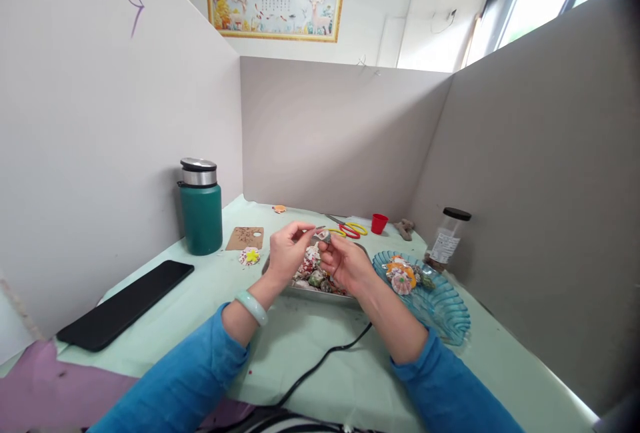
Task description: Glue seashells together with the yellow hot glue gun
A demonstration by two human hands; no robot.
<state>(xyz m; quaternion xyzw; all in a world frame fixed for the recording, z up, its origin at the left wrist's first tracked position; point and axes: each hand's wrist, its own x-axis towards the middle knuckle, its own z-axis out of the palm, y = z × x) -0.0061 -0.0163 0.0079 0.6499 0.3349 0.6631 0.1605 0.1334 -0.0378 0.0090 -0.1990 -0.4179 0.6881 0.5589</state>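
Above a metal tray point(320, 296) of mixed shells, both hands meet close together. My right hand point(346, 261) pinches a small grey and white shell point(324, 236) between thumb and fingers. The fingertips of my left hand point(289, 250) are pressed together at the shell's left side, around something thin and dark that is too small to name. Several red-speckled, white and greenish shells point(316, 278) lie in the tray below, partly hidden by the hands.
At the left stand a green bottle point(201, 218) and a black flat object point(127, 303). Behind the tray are scissors point(350, 230) and a red cup point(379, 223). A blue glass plate point(447, 316) and a jar point(447, 240) are at the right. A black cable point(325, 356) crosses the front.
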